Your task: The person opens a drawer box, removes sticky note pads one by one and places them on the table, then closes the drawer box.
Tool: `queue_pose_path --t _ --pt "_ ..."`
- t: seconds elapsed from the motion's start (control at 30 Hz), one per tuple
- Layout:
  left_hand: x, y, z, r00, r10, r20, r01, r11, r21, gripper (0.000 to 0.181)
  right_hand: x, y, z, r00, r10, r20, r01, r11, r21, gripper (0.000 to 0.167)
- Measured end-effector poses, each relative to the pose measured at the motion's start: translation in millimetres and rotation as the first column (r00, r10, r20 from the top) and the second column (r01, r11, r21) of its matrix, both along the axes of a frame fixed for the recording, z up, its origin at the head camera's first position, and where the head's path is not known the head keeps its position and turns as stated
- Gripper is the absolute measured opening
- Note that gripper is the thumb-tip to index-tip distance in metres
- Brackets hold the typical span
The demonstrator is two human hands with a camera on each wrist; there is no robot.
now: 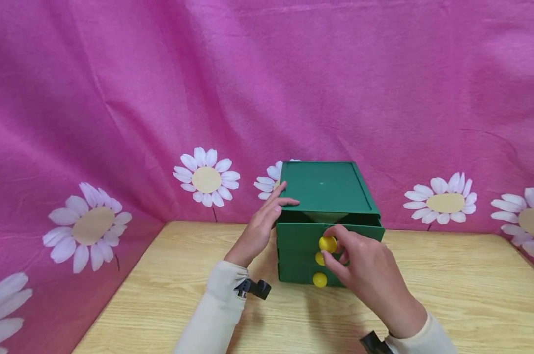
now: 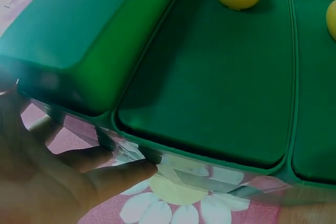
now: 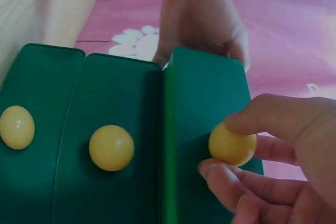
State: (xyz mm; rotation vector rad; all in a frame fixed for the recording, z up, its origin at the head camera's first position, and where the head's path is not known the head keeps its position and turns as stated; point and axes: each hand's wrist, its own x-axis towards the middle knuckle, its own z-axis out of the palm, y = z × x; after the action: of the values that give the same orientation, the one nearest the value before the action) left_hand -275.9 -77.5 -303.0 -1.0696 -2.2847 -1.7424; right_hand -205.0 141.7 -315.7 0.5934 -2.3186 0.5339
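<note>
Pink flowered cloth (image 1: 337, 98) behind a wooden bench (image 1: 461, 295). On the bench, slightly right of centre, a green cabinet (image 1: 324, 184), long axis running near to far. Top drawer (image 1: 298, 236) jutting toward the near side, 2 lower drawers (image 2: 210, 87) flush. Right hand (image 1: 370, 263) at the near front, pinching the top yellow knob (image 1: 327, 244), just left and slightly far of the palm. Left hand (image 1: 259, 230) farther off, against the cabinet's left edge, fingers spread. Below the pinched knob, 2 more knobs (image 1: 320, 280).

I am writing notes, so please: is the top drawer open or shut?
Open: the top drawer juts from the green cabinet, with a gap showing between them; the right hand holds the drawer's yellow knob.
</note>
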Motion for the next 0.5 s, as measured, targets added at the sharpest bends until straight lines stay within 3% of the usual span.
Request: queue_pose_path --t 0.5 --pt "-1.3 0.0 -0.9 0.999 0.013 -0.049 -0.014 0.999 -0.030 0.037 16.2 -0.9 12.1 0.997 -0.029 0.076 0.021 0.995 0.097 0.027"
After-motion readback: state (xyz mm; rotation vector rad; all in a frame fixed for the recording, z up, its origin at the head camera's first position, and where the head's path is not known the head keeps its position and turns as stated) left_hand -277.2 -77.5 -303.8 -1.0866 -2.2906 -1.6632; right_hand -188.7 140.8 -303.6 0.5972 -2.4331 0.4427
